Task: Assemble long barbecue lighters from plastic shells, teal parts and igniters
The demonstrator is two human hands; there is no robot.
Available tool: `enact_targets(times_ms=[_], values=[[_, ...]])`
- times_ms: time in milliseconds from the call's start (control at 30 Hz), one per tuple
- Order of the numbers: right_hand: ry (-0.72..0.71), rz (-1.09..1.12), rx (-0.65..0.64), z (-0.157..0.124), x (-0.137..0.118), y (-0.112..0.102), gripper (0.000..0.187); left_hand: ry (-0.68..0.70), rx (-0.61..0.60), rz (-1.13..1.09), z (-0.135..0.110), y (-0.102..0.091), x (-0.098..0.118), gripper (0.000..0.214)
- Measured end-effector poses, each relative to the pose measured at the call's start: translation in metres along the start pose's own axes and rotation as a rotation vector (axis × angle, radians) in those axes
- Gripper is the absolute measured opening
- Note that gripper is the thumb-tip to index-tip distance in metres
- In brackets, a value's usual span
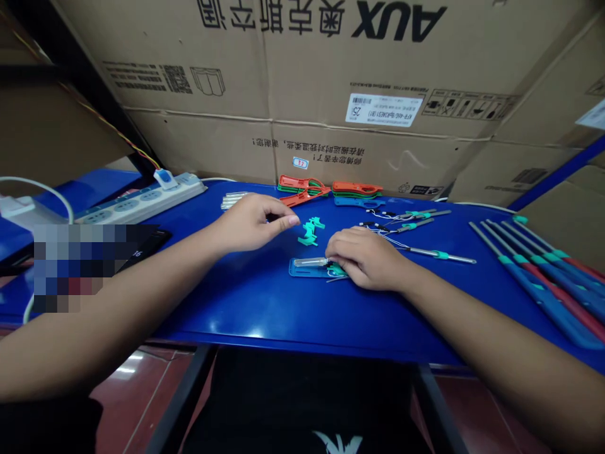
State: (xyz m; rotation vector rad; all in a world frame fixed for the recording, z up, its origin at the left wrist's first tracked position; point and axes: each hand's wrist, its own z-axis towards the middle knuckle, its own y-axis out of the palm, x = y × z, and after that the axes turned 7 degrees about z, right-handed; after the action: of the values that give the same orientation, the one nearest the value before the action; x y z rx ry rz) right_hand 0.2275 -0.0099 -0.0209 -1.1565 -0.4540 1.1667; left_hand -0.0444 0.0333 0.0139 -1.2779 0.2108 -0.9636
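Note:
My left hand (253, 221) rests on the blue table (246, 302), fingers curled together and pointing toward a small pile of teal plastic clips (309, 231); what its fingertips pinch, if anything, is hidden. My right hand (363, 255) is closed over the end of a flat blue plastic holder (305, 268) that carries a metal rod and a teal piece, pressing it on the table.
Red, green and blue plastic handles (331, 189) lie at the back by the cardboard boxes (331, 94). Metal rods with teal collars (425, 217) and finished long tools (543, 277) lie at the right. A white power strip (142, 198) sits at the left, short metal rods (231, 200) beside it.

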Motion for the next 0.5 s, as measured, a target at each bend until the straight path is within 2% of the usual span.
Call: enact_targets(times_ms=[100, 233, 333, 400, 500], values=[[-0.002, 0.006, -0.014, 0.001, -0.002, 0.003, 0.016, 0.004, -0.114, 0.001, 0.000, 0.005, 0.001, 0.035], [-0.018, -0.001, -0.049, -0.001, -0.001, 0.006, 0.019, 0.045, -0.187, -0.044, -0.002, 0.014, 0.006, 0.032], [-0.018, -0.073, -0.071, -0.002, 0.001, 0.006, 0.020, 0.088, -0.312, -0.109, -0.002, 0.024, 0.009, 0.029], [-0.009, -0.117, -0.077, -0.001, 0.001, 0.006, 0.021, 0.063, -0.385, -0.152, -0.002, 0.030, 0.009, 0.028], [0.021, -0.104, -0.099, 0.000, 0.002, 0.006, 0.022, 0.012, -0.433, -0.204, -0.001, 0.037, 0.007, 0.030]])
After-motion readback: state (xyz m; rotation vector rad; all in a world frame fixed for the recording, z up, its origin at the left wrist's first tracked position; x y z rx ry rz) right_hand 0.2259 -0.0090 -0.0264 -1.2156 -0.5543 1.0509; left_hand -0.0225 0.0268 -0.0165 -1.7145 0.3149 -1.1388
